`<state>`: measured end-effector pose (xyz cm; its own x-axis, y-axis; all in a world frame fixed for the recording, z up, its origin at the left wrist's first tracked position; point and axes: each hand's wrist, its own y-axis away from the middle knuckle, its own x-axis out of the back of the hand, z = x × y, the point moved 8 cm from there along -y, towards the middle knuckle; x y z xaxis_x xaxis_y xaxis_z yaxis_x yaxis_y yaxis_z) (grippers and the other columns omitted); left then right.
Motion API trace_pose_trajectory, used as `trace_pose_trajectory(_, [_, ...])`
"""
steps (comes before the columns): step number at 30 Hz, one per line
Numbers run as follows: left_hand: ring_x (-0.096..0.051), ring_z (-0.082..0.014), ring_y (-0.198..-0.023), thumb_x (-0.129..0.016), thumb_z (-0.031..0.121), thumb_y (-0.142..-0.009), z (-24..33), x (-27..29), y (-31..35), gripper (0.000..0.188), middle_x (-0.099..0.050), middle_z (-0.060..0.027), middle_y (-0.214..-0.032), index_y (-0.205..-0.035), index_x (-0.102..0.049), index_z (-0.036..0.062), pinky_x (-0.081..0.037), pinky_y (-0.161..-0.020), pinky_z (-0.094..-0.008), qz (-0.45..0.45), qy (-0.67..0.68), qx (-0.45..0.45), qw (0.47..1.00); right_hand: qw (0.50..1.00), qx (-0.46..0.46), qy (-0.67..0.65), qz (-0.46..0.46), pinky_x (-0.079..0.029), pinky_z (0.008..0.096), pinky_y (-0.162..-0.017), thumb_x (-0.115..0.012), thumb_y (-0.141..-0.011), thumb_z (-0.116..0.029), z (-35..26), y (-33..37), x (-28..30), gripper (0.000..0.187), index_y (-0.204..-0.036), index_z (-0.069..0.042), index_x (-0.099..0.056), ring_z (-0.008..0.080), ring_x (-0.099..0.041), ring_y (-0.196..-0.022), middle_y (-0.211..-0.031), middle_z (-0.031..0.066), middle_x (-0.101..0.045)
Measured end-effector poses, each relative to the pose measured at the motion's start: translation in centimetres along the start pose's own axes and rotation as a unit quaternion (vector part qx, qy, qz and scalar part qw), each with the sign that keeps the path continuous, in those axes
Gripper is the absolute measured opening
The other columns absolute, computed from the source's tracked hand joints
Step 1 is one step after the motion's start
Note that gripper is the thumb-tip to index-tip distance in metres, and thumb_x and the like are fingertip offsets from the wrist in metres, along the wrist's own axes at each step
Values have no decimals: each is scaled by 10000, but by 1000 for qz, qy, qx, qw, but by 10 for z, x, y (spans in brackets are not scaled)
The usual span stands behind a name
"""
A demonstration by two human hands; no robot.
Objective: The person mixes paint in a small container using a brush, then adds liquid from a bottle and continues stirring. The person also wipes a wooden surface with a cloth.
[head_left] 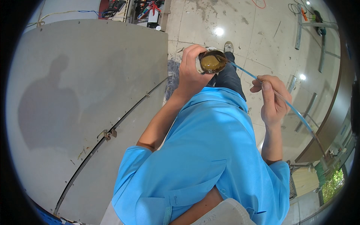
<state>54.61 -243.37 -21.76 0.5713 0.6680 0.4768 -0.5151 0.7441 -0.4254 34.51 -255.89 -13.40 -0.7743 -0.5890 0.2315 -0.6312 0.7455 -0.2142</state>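
My left hand (pixel 190 73) is wrapped round an open can (pixel 222 67) with thick amber-brown liquid (pixel 210 62) inside. In my right hand (pixel 273 98), a long thin strip (pixel 244 70) with a blue sheen is gripped between thumb and fingers. One end of the strip reaches the can's mouth, and whether it dips into the liquid I cannot tell. Its other end bends away past my right forearm. To the left lies a large grey board (pixel 75 93), nearest my left arm, with a dark narrow line (pixel 123 118) running diagonally over it.
Small brownish pieces (pixel 107 134) sit along the dark line. Tools (pixel 152 9) and a container crowd the board's far edge. Metal profiles (pixel 299 33) lie on the stained tile floor (pixel 210 22) at right, with a dark brown edge (pixel 333 108) beyond. My shoe (pixel 228 47) shows ahead.
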Motion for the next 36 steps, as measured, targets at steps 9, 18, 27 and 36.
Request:
trace_pose_trajectory(9, [-642, -369, -1146, -924, 43, -672, 7, 2, -1, 702, -628, -170, -1225, -1277, -567, 51, -563, -951, -450, 18, -12, -19, 1000, 988, 99, 100, -62, -564, 303, -611, -671, -974, 54, -21, -6, -17, 100, -1038, 52, -748, 210, -743, -689, -893, 165, -765])
trace_pose_trajectory(18, [-640, -383, -1155, -933, 65, -674, 6, 2, 4, 691, -626, -171, -1233, -1265, -576, 52, -559, -958, -460, 27, -2, -9, 1000, 998, 1, 30, -56, -561, 302, -634, -659, -999, 24, -12, -5, -22, 97, -1030, 58, -744, 203, -741, -729, -868, 151, -751])
trace_pose_trajectory(27, [-638, -385, -1156, -922, 68, -695, 1, -4, 9, 677, -624, -182, -1248, -1279, -580, 46, -555, -962, -461, 14, -6, -4, 1000, 998, -5, 40, -39, -587, 309, -674, -611, -1077, -60, -9, -1, -15, 185, -1081, 74, -738, 206, -743, -749, -933, 172, -755])
trace_pose_trajectory(36, [-657, -341, -1133, -966, 66, -679, 1, -6, 11, 786, -636, -165, -1239, -1346, -550, 39, -562, -962, -415, -9, -14, -1, 1000, 997, -60, 4, -39, -595, 296, -698, -644, -1077, -81, 3, 3, -19, 187, -1074, 73, -751, 185, -734, -773, -936, 139, -759])
